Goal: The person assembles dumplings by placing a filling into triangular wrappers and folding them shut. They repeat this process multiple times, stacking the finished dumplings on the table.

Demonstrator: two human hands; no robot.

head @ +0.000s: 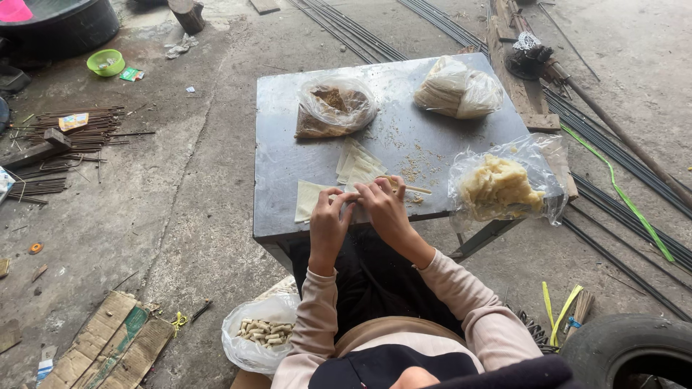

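Bending both wrists inward at the table's (288,144) near edge, my left hand (328,220) and right hand (386,209) pinch one wrapper (308,198), fingers closed on it.

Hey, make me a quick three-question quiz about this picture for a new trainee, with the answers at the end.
1. True or false: both hands, the left hand and the right hand, work on a wrapper at the near edge of the metal table.
2. What lies in the plastic bag on the floor by the person's left side?
A. small pale rolls
B. yellow dough
C. brown crumbs
3. Fill in: the bag of yellow filling sits on the table's ____ side, as the person sees it.

Key: 1 true; 2 A; 3 right.
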